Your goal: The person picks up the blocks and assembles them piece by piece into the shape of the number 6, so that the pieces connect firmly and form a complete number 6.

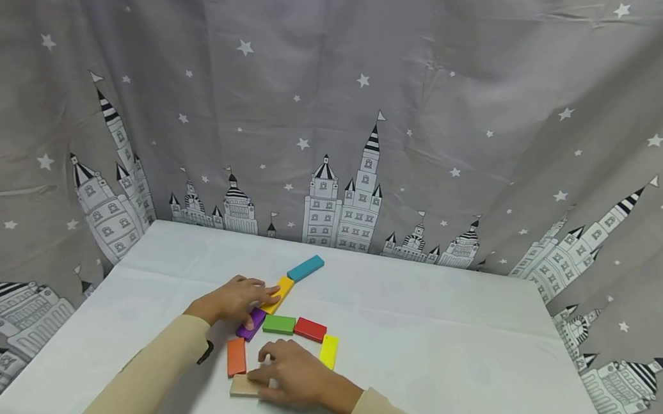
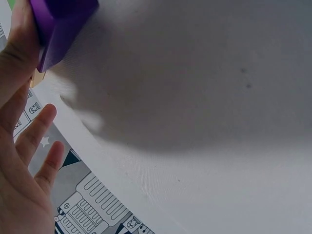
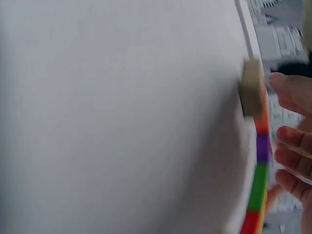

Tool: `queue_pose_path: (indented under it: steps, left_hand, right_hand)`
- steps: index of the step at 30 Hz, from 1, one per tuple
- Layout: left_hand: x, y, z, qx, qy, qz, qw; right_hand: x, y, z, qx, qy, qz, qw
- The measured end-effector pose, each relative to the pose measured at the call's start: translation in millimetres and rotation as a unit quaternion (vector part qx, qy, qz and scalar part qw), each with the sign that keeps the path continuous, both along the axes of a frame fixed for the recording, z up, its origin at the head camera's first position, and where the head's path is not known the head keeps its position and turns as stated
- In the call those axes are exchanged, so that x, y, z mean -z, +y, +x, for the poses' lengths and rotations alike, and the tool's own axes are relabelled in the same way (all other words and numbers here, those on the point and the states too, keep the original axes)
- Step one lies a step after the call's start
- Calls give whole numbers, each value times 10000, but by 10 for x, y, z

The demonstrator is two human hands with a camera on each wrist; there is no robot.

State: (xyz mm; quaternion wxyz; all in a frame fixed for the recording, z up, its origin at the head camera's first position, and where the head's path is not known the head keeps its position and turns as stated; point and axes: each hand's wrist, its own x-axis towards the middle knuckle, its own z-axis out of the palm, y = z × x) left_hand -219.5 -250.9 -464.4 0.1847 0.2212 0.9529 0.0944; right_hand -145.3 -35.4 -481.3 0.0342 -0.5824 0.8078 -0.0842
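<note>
In the head view my left hand point(image 1: 234, 299) lies over the chain of blocks, its thumb on the purple block point(image 1: 249, 331) and its fingers reaching onto the amber block point(image 1: 280, 291). The left wrist view shows the thumb against the purple block point(image 2: 61, 29), the other fingers spread. My right hand point(image 1: 299, 376) has its loosely bent fingers right at the plain wooden block point(image 1: 242, 387), partly covering it. Above that lies an orange block point(image 1: 236, 357), end close to the purple one. In the right wrist view, the fingers point(image 3: 292, 139) are relaxed beside the wooden block point(image 3: 252, 87).
A teal block point(image 1: 306, 269) extends the chain at the far end. A green block point(image 1: 279, 324), a red block point(image 1: 310, 329) and a yellow block point(image 1: 328, 350) curve off to the right. A grey castle-print curtain point(image 1: 430, 111) hangs behind the white table point(image 1: 460, 351).
</note>
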Motion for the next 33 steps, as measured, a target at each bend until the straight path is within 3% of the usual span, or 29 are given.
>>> queue_pose_path:
  steps: [8,16,25,33]
  left_hand:
    - [-16,-8,-28,28,-44,-153,9999]
    - [-19,9,-21,-27,-106,-56,9999]
    - [-11,18,-3,-50,-125,-36,9999]
    - [-3,35,1,-48,-135,-71,9999]
  right_hand:
    - [-113,598,-306,705,-54,30,9975]
    - [-98,929,-433,1143,-487,333,9917]
    - [-50,981,-438,1186,-1047,262,9871]
    - [35,936,-284,1210,-1184,-114,9855]
